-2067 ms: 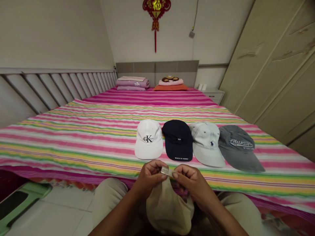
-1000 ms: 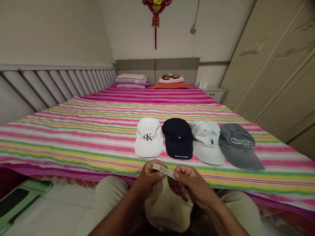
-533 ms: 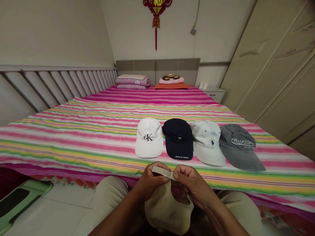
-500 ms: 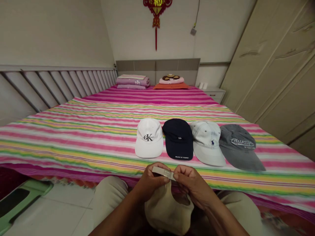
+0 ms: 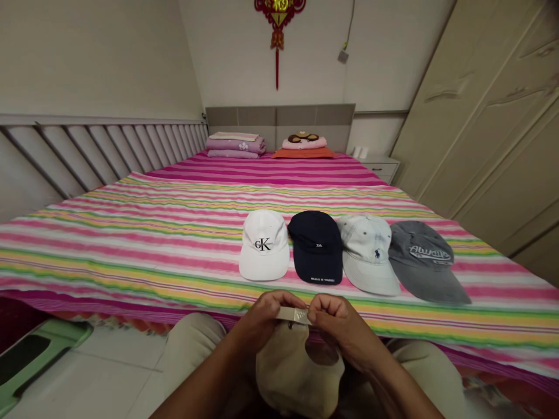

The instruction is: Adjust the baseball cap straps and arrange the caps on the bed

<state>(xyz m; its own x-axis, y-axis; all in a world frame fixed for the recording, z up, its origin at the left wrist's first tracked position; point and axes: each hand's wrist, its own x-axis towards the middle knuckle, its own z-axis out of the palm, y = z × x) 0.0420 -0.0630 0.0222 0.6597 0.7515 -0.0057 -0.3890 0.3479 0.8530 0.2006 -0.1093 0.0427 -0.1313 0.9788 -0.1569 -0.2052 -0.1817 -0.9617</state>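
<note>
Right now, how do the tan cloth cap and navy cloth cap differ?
The tan cloth cap is in the left hand and right hand; the navy cloth cap lies on the striped bed. The tan cap shows its back opening, the navy cap its front and brim. Both are cloth.

Beige cap (image 5: pixel 301 375) btwn L hand (image 5: pixel 265 319) & R hand (image 5: pixel 338 321); beyond — white cap (image 5: pixel 264 263) w/ black letters (image 5: pixel 262 244), navy cap (image 5: pixel 317 256), pale cap (image 5: pixel 369 270), grey cap (image 5: pixel 430 279), sheet (image 5: pixel 152 233) striped pink/white/yellow/green.
</note>
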